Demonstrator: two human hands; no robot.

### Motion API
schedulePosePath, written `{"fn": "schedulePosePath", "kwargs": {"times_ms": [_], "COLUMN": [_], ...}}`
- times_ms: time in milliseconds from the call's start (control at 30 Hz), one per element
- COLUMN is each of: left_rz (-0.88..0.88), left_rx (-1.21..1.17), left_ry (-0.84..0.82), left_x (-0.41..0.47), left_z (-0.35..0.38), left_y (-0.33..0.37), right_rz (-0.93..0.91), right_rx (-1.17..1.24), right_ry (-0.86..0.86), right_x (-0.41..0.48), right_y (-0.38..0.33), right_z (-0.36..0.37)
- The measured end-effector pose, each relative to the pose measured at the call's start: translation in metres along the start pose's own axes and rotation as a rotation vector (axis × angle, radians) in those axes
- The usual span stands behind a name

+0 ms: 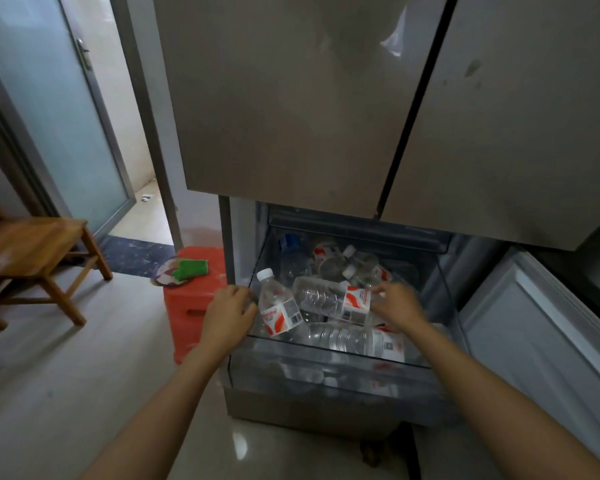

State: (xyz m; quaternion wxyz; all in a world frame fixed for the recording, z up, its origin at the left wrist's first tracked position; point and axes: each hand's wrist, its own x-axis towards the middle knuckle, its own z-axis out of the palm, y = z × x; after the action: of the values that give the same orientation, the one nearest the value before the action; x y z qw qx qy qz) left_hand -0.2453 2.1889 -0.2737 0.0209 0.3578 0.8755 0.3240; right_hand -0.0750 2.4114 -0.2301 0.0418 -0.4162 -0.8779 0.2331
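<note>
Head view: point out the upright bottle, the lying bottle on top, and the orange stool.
upright bottle (pixel 280 311), head view, on its label.
lying bottle (pixel 321 297), head view, on its clear ribbed body.
stool (pixel 187 327), head view, on its side face.

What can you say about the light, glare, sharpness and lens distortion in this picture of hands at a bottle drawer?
Head view throughout: dim light, brightest at the doorway; a pale glare spot on the floor and a hazy reflection on the fridge door; the wide lens bows straight edges; the bottle by the left hand looks sharper than those at the back of the drawer.
</note>
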Motion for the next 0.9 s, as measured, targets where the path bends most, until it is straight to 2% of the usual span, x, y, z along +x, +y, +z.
{"fn": "schedulePosePath", "kwargs": {"times_ms": [100, 167, 300, 367, 500, 600, 767, 900], "left_rz": [0.080, 0.093, 0.116, 0.118, 0.138, 0.164, 0.040, -0.190], "left_rx": [0.215, 0.252, 0.242, 0.198, 0.007, -0.101, 0.029, 0.187], "left_ry": [-0.044, -0.082, -0.137, -0.151, -0.144, -0.192, -0.411, -0.485], "left_x": [0.000, 0.002, 0.004, 0.003, 0.004, 0.029, 0.101, 0.138], "left_z": [0.012, 0.013, 0.013, 0.012, -0.001, -0.003, 0.033, 0.072], "left_y": [-0.001, -0.005, -0.009, -0.008, 0.006, 0.025, 0.058, 0.075], "right_rz": [0.042, 0.050, 0.047, 0.049, 0.030, -0.044, -0.112, -0.010], "right_rx": [-0.200, -0.184, -0.084, -0.098, -0.436, -0.598, -0.873, -0.950], "right_ry": [-0.152, -0.223, -0.212, -0.204, -0.232, -0.206, -0.043, -0.033], "right_x": [0.011, 0.018, 0.022, 0.023, 0.030, 0.031, 0.008, -0.014], "right_y": [0.011, 0.015, 0.015, 0.015, 0.011, 0.003, -0.011, -0.014], "right_z": [-0.002, 0.004, 0.016, 0.019, 0.008, -0.011, -0.055, -0.067]}}
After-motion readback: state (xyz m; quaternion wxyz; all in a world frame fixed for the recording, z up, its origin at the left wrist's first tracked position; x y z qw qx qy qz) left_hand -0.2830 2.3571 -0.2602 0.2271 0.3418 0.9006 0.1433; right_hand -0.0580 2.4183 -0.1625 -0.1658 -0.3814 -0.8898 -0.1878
